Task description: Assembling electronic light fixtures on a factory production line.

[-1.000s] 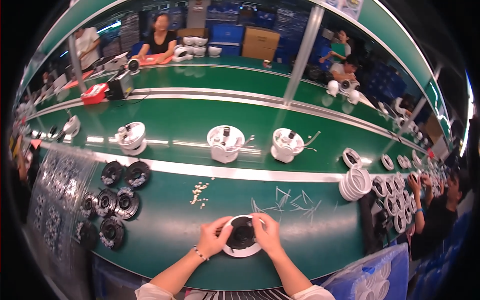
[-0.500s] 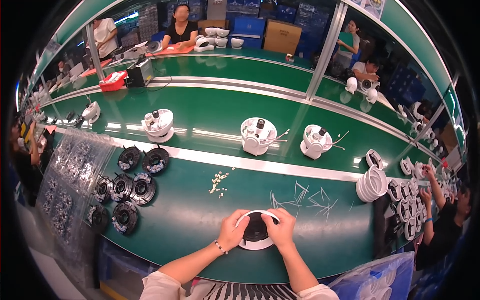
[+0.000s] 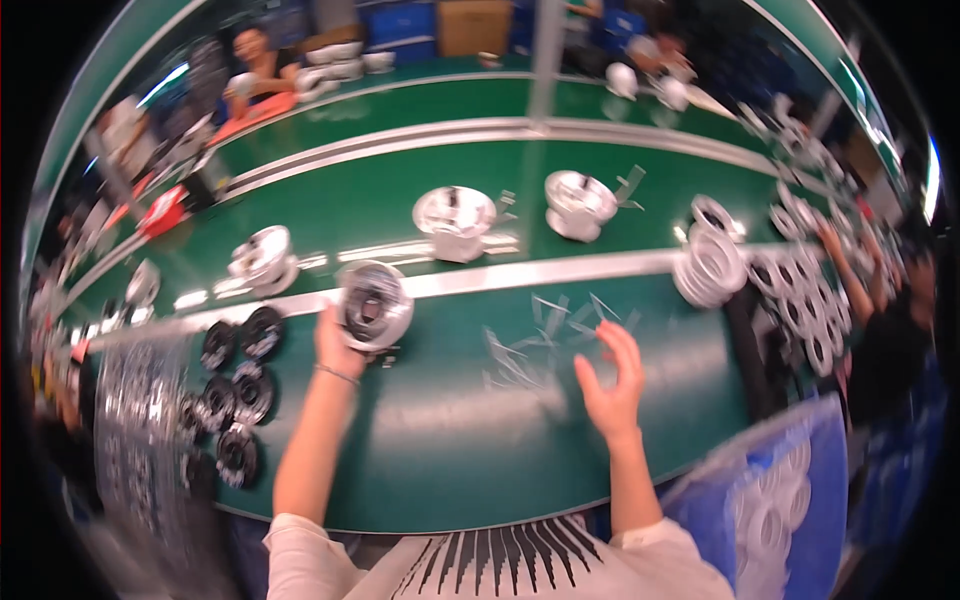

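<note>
Left grip (image 3: 336,347) holds the round white-rimmed housing (image 3: 374,304) (probably light, stiff, slick), best taken by its rim (image 3: 402,326), while the right grip (image 3: 612,388) spreads wide.

No text, labels or numbers can be read here.

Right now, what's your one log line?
left hand: holds black-and-white disc | right hand: open, near clear strips | further left: black rings

My right fingers (image 3: 623,350): softly lit, blurred.
White-and-black piece (image 3: 378,310) I hold: smeared, pale highlights.
Counter (image 3: 450,450): bright, hazy sheen before me.
Green surface beyond (image 3: 350,200): streaked with white glare.
Light strip (image 3: 935,190): glaring far right.
Metal rail (image 3: 400,141): bowed, corners black.
</note>
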{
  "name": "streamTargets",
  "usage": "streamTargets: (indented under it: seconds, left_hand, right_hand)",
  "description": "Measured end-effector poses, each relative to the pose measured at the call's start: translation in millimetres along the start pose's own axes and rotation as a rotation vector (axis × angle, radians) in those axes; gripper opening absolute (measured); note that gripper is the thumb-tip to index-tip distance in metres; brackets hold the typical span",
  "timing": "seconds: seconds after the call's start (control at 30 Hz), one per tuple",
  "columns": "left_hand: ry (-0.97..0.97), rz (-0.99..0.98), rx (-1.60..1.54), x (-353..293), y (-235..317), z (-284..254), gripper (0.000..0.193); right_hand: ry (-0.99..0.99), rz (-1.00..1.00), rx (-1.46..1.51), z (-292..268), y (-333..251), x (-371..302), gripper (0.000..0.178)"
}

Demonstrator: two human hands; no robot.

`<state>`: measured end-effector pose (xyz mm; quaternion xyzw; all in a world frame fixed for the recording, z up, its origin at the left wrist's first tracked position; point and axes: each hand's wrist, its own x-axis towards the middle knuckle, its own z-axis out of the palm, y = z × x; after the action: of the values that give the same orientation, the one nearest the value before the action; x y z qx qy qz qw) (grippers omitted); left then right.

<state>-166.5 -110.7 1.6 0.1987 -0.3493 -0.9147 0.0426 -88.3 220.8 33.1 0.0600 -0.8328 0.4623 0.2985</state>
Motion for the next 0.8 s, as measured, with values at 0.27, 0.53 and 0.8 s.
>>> streamTargets:
  seconds: [0.27,0.53,0.8]
  left_hand:
    - [0.009,-0.03,0.147,155.1,33.0,9.2,0.058]
    - [0.51,0.21,0.593,238.9,5.6,1.7,0.057]
    - [0.203,0.86,1.303,108.0,5.1,44.0,0.055]
  right_hand:
    - [0.32,-0.077,-0.612,-85.3,86.6,69.0,0.037]
    - [0.144,0.002,-0.872,-88.3,157.4,124.6,0.033]
    - [0.183,-0.017,-0.685,-110.8,184.4,142.6,0.014]
